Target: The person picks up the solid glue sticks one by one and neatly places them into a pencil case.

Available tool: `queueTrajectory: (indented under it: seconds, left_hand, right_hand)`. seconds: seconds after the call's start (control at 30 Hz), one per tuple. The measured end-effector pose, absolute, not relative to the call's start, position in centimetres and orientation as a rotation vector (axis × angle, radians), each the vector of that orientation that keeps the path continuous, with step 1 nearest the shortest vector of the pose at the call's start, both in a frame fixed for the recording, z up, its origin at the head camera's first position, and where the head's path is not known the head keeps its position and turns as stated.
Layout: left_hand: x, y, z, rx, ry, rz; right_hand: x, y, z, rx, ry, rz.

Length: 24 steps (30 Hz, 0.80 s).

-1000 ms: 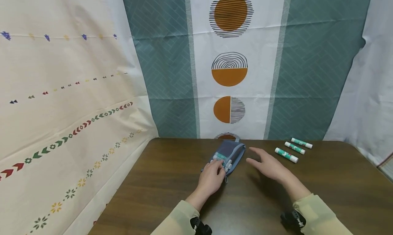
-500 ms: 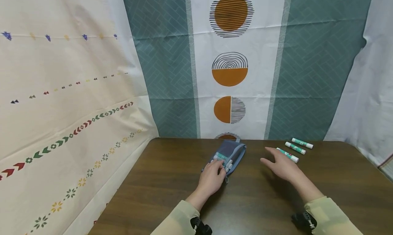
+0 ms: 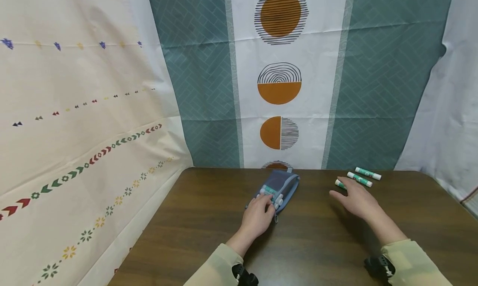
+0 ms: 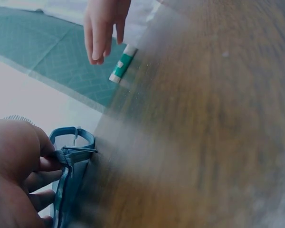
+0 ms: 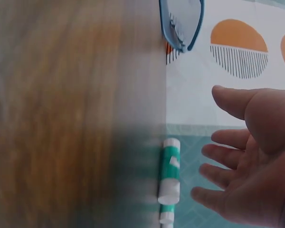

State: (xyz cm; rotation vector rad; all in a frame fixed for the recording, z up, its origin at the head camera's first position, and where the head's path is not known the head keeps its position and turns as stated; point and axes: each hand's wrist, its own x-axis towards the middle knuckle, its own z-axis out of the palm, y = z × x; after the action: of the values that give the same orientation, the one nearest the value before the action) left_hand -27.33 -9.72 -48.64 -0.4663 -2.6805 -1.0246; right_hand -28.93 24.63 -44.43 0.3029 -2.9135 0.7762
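Observation:
A blue zippered pencil pouch (image 3: 278, 181) with a see-through panel lies on the table, several glue sticks (image 3: 269, 189) showing inside it. My left hand (image 3: 257, 215) pinches the pouch's near edge; the left wrist view shows thumb and fingers at its zipper rim (image 4: 72, 152). To the right, my right hand (image 3: 356, 199) hovers over the nearest green-and-white glue stick (image 3: 340, 184), partly hiding it. In the right wrist view its fingers are spread and hold nothing, with that glue stick (image 5: 170, 166) apart from them.
Two more glue sticks, a middle one (image 3: 360, 179) and a far one (image 3: 368, 173), lie near the back right of the brown wooden table (image 3: 194, 223). Behind the table's back edge hangs a patterned curtain (image 3: 205, 91); a cream cloth (image 3: 93, 153) hangs at left.
My right hand has moved right, away from the pouch, and now covers much of the nearest glue stick. The left hand and the pouch have stayed put.

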Motion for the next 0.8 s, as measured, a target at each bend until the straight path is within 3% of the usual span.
queueTrajectory:
  seconds: [0.8]
  left_hand:
    - [-27.1,-9.8,-48.6,-0.481,-2.671,-1.017]
  right_hand:
    - [-29.9,30.2,-45.8,0.234,-2.930,0.766]
